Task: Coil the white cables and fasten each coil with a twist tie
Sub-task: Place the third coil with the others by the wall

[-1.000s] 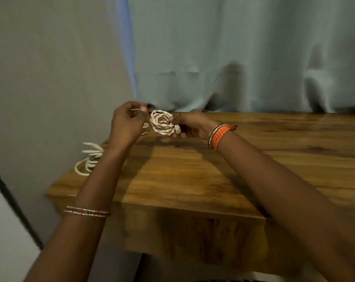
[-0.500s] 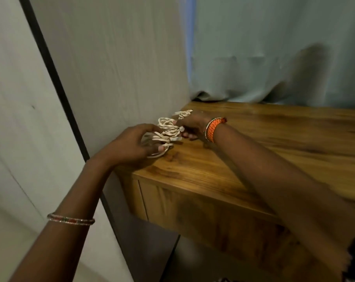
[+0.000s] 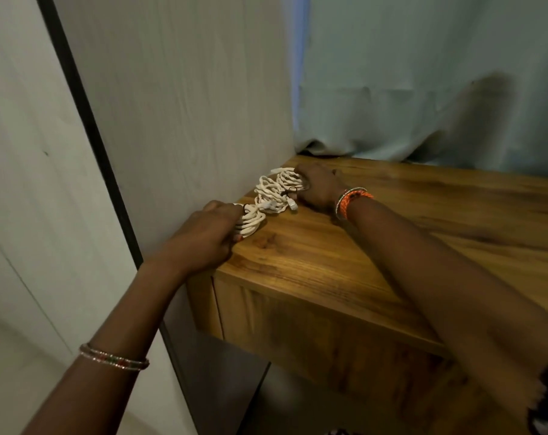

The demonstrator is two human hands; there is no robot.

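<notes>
Three coils of white cable lie in a row along the left edge of the wooden table [image 3: 376, 252], close to the wall. My left hand [image 3: 206, 233] grips the nearest coil [image 3: 250, 222] at the table's corner. The middle coil [image 3: 268, 196] lies between my hands, with white plugs sticking out. My right hand [image 3: 318, 186] rests over the far coil [image 3: 287, 180] with fingers curled on it. A dark twist tie [image 3: 290, 191] shows on the far coil.
A grey wall panel [image 3: 188, 105] stands right beside the coils on the left. A pale curtain [image 3: 423, 73] hangs behind the table. The table's front edge drops off below my arms.
The view swung left. My hands carried the coil from mid-air down to the table's left edge, beside the other coils by the wall; my left hand took the nearest coil.
</notes>
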